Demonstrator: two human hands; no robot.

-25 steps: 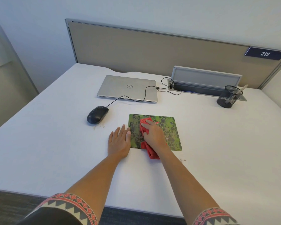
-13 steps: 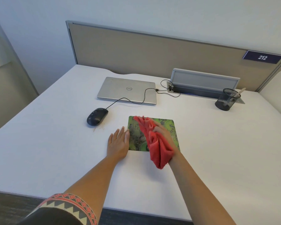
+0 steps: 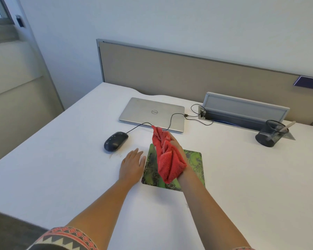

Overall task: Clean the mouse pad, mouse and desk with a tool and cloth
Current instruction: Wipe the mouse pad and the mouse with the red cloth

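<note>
Right hand (image 3: 177, 147) grip curled round bunched red cloth (image 3: 167, 160), held over green mouse pad (image 3: 195, 164); left hand (image 3: 132, 165) flat, fingers straight, on white worktop (image 3: 61, 159), touching pad's left edge; black mouse (image 3: 115, 141) near, left of pad, cable to closed laptop (image 3: 152, 112)

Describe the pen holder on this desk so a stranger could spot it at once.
Start at the beige partition along the back of the white desk and follow it right to the raised grey cable flap. The pen holder stands in front of that flap's right end. It is the only black mesh cup, with a pale stick leaning out.
</note>
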